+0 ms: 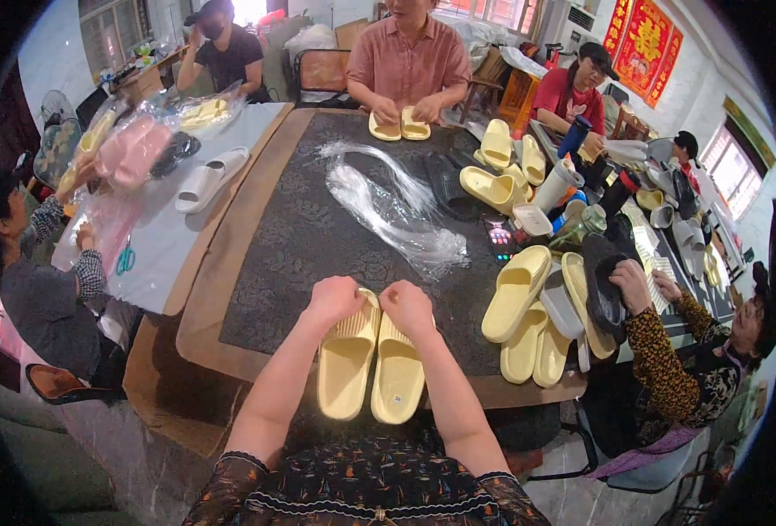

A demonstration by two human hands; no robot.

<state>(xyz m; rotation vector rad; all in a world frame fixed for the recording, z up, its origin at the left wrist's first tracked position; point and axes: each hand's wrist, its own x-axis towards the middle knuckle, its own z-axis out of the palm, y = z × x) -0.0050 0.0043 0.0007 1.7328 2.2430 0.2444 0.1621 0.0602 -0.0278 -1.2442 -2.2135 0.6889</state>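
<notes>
Two pale yellow slide sandals lie side by side at the near edge of the dark stone table [300, 237]. My left hand [335, 298] is closed on the far end of the left sandal [346, 364]. My right hand [405, 305] grips the far end of the right sandal [398, 379]. Both hands sit close together, knuckles up. Just beyond them lies a heap of clear plastic bags [396, 215].
More yellow sandals [515, 294] are piled at the right, beside a person holding a black sandal [602, 285]. Across the table a person holds a yellow pair [399, 127]. A phone [500, 237], cups and bottles stand at right. Bagged sandals and scissors [126, 260] lie left.
</notes>
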